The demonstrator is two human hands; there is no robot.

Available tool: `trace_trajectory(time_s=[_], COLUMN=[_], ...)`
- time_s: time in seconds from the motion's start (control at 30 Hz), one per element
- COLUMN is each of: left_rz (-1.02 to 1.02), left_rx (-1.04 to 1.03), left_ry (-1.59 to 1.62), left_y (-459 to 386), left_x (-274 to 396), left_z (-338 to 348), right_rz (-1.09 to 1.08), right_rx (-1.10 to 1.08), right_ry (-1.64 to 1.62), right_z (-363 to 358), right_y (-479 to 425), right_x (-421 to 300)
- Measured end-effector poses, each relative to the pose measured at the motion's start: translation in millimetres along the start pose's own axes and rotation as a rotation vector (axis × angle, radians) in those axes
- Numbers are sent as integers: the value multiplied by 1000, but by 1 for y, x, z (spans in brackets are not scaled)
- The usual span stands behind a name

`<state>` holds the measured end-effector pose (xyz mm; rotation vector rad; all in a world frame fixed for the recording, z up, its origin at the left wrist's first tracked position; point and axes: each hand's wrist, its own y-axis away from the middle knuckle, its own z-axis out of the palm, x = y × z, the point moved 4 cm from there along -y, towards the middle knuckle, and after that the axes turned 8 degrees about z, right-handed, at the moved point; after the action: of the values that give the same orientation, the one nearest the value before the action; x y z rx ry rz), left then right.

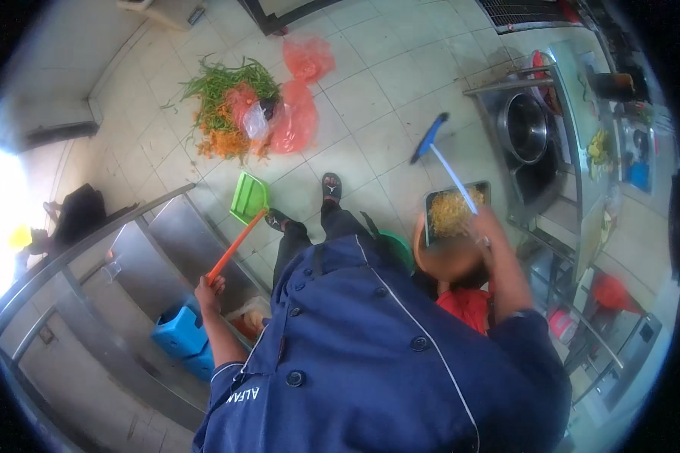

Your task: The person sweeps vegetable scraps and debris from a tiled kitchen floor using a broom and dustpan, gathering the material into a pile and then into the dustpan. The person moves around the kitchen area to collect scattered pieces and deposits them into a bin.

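My left hand [209,287] is closed around the orange handle [235,247] of a green dustpan [249,195], which rests on the tiled floor by my sandalled foot [280,219]. In my right hand [479,226] is the pale handle [452,175] of a floor squeegee or broom with a blue head [429,140] and a dark edge. That head is over the floor on the right; whether it touches the tiles I cannot tell. Ahead of the dustpan lies a heap of green stalks [226,85], orange scraps [224,144] and red plastic bags [296,116].
Close by my right arm is another person in a red top [466,308], beside a metal tray of yellow shredded food [456,206] and a green tub [395,249]. A steel rack holds a metal pot [523,127]. Steel railing [102,238] and blue plastic stools [181,334] stand left.
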<state>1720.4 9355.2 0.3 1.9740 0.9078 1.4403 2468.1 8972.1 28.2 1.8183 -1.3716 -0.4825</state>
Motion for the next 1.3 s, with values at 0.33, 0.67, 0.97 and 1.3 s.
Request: trace_trajectory(time_s=[0.33,0.67,0.97,1.3], left_rz=[16,45,191,164], left_rx=[39,74,40,-92], left_ry=[32,-18,-7,-60], left_y=[18,-8,-60,-118], left_x=[-4,1,-6,34], left_z=[-11,30,50,94], right_rz=[-245,-563,-629,-711], right_rx=[-23,-314,-123,-184], right_ry=[23,-149,54,156], right_z=[60,43,65,49], right_y=[-22,53,113,146], right_x=[-191,-330,-408,-539])
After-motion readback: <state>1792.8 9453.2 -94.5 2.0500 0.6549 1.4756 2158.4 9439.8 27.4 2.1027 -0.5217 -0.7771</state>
